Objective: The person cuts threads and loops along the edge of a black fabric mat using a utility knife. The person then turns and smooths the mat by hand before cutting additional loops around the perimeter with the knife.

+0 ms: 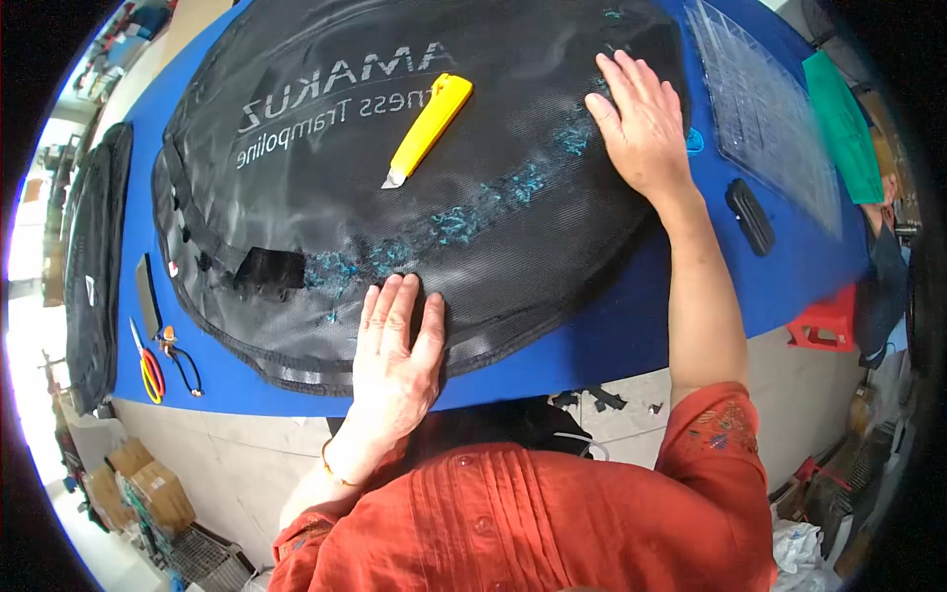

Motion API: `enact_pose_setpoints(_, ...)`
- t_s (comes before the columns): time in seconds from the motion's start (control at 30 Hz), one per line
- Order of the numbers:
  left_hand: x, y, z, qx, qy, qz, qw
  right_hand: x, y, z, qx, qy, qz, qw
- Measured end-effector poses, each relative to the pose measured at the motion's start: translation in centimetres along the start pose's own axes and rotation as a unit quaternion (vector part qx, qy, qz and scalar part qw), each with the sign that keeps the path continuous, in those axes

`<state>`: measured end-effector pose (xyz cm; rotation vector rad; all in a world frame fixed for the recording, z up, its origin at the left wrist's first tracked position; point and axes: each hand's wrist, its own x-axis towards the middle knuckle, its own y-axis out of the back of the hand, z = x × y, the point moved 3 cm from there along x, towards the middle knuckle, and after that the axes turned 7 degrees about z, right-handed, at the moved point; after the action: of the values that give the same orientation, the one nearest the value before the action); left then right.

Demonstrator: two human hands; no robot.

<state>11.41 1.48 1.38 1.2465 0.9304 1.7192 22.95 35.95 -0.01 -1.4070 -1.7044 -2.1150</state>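
Mesh sheet [513, 286], black and broad with a rounded outline, is spread over the blue counter [602, 360] and pressed lightly by both hands. The left hand [400, 345] is laid near its front edge, the fingers slightly parted; the right hand [646, 128] is rested flat towards its right side, the fingers fanned and the thumb held out. Nothing is seen gripped by either. The cloth would probably be felt as limp, tough and rather slick, awkward through its width more than its weight. It is best taken by the thicker bound rim [296, 375], with both hands set well apart, so that the middle is not left sagging. The blue threads [459, 225] could be snagged, and the yellow cutter [429, 128], its blade bared, could be tipped off by any lift
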Motion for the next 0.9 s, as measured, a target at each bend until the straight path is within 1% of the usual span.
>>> enact_pose_setpoints(0.07,0.0,-0.2,0.0,-0.001,0.001,0.011,1.000,0.3,-0.1,0.4,-0.020,-0.003,0.001,1.000)
enact_pose_setpoints(0.1,0.0,-0.3,-0.1,0.011,-0.011,0.010,1.000,0.5,0.2,0.2,-0.047,0.000,0.018,0.999)
enact_pose_setpoints(0.17,-0.4,-0.3,-0.3,0.009,-0.014,0.011,1.000,0.0,0.0,0.8,-0.043,-0.017,0.081,0.996)
enact_pose_setpoints(0.2,-0.5,-0.3,-0.4,0.003,-0.016,0.012,1.000,0.1,0.3,1.2,-0.051,-0.019,0.098,0.994)
enact_pose_setpoints(0.27,-0.5,-0.4,-0.4,-0.002,-0.012,0.018,1.000,0.5,1.4,2.5,-0.081,-0.060,0.101,0.990)
enact_pose_setpoints(0.3,-0.5,-0.4,-0.4,-0.008,-0.010,0.019,1.000,0.8,2.3,2.9,-0.067,-0.120,0.064,0.989)
enact_pose_setpoints(0.33,-0.6,-0.4,-0.5,-0.015,-0.009,0.020,1.000,1.1,3.3,3.1,-0.103,-0.169,0.020,0.980)
enact_pose_setpoints(0.43,-0.6,-0.3,-0.6,-0.020,-0.009,0.024,0.999,1.5,5.6,3.3,-0.153,-0.267,-0.028,0.951)
enact_pose_setpoints(0.47,-0.5,-0.3,-0.7,-0.020,-0.007,0.025,0.999,1.4,5.7,4.0,-0.138,-0.280,-0.066,0.948)
enact_pose_setpoints(0.5,-0.5,-0.3,-0.6,-0.024,-0.008,0.027,0.999,1.7,6.0,3.9,-0.138,-0.278,-0.066,0.948)
enact_pose_setpoints(0.57,-0.5,-0.2,-0.7,-0.027,-0.009,0.028,0.999,1.5,5.8,4.0,-0.108,-0.326,-0.193,0.919)
enact_pose_setpoints(0.63,-0.6,-0.2,-0.7,-0.033,-0.013,0.035,0.999,1.3,4.5,5.8,-0.085,-0.321,-0.188,0.925)
enact_pose_setpoints(0.7,-0.6,-0.2,-0.9,-0.038,-0.014,0.039,0.998,0.9,3.1,7.6,0.096,-0.400,-0.181,0.893)
enact_pose_setpoints(0.73,-0.6,-0.2,-0.8,-0.043,-0.015,0.043,0.998,0.9,2.5,8.1,0.205,-0.448,-0.160,0.856)
enact_pose_setpoints(0.77,-0.6,-0.2,-0.8,-0.042,-0.015,0.043,0.998,0.7,1.5,8.7,0.205,-0.447,-0.160,0.856)
enact_pose_setpoints(0.8,-0.4,-0.2,-0.7,-0.040,-0.016,0.040,0.998,0.8,0.8,8.2,0.367,-0.472,-0.096,0.796)
enact_pose_setpoints(0.83,-0.3,-0.2,-0.6,-0.039,-0.016,0.036,0.998,1.0,0.6,7.9,0.515,-0.482,-0.029,0.708)
enact_pose_setpoints(0.87,-0.5,-0.3,-0.8,-0.039,-0.019,0.035,0.998,0.4,0.7,7.4,0.580,-0.499,-0.017,0.643)
enact_pose_setpoints(0.9,-0.5,-0.4,-0.8,-0.035,-0.020,0.038,0.998,0.2,0.3,7.9,0.580,-0.499,-0.016,0.644)
